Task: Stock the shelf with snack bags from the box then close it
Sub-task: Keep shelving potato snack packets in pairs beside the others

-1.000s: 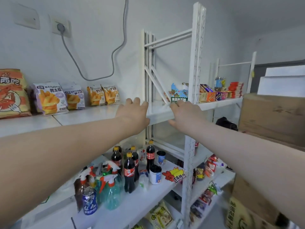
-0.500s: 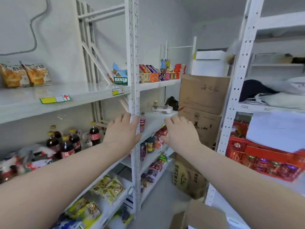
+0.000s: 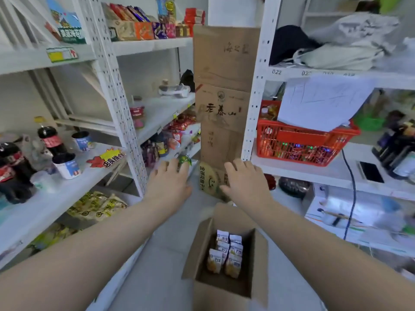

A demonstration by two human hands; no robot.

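1. We had both hands stretched out ahead, palms down, above the floor between the shelving units. Our left hand (image 3: 168, 180) and our right hand (image 3: 244, 182) each had the fingers loosely spread and held nothing.
2. The box (image 3: 220, 297) sat open on the floor, below the hands and nearer to us, with its flaps standing up. A cluster of snack bags (image 3: 226, 254) stood upright at its bottom in two short rows.
3. The shelf (image 3: 74, 194) on our left carried cola bottles (image 3: 50, 140) and paper cups (image 3: 66, 166) on its middle board, with yellow packets (image 3: 96, 207) on the board beneath. We could not tell which board the bags were meant for.
4. We judged the step in hand to be the reach down for a load of bags. With bags lying in the box, stocking looked unfinished and closing was not yet due.
5. The next move would call for lowering the hands between the flaps, gathering bags by their tops without crushing them, and lifting them clear of the walls. The stacked cartons (image 3: 224, 63) and the red basket (image 3: 292, 140) stood well apart from the box.
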